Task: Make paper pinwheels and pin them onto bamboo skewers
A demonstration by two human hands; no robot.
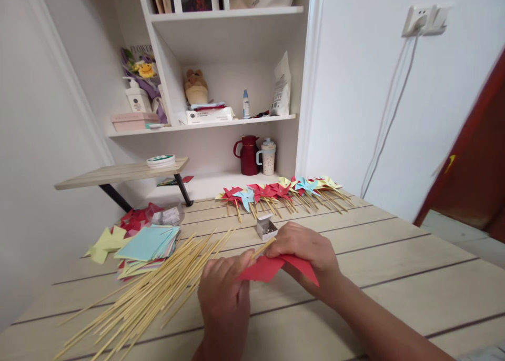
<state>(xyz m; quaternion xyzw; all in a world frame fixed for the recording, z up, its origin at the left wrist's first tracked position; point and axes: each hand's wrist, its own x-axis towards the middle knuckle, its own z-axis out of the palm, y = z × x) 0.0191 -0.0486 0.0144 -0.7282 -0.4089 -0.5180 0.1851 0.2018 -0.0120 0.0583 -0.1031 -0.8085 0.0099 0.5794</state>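
Red folded-paper piece (262,271) gripped two-handed above planked wooden table (398,284)

Far left: pale yellow cut-paper shape (105,244) lies beside a stack of square coloured papers (148,243), light blue on top. Next, a loose spread of thin, straw-coloured wooden sticks (158,292) lies diagonally across the planks.

Left hand (224,292): fingers curled in, no wide opening; thumb side pinches the left end of the red piece. Between the hands, a short visible length of a single slender wooden stick (263,248) slants along the upper edge of the paper; whether it is joined to the paper cannot be told. Just behind stands a small open grey-white box (267,228) with tiny contents, too small to identify.

Right hand (305,250): fingers bent over, grasping the red piece from above; one paper corner projects below the palm.

Back edge, centre to right: row of red, blue and yellow paper pinwheels on sticks (282,192).
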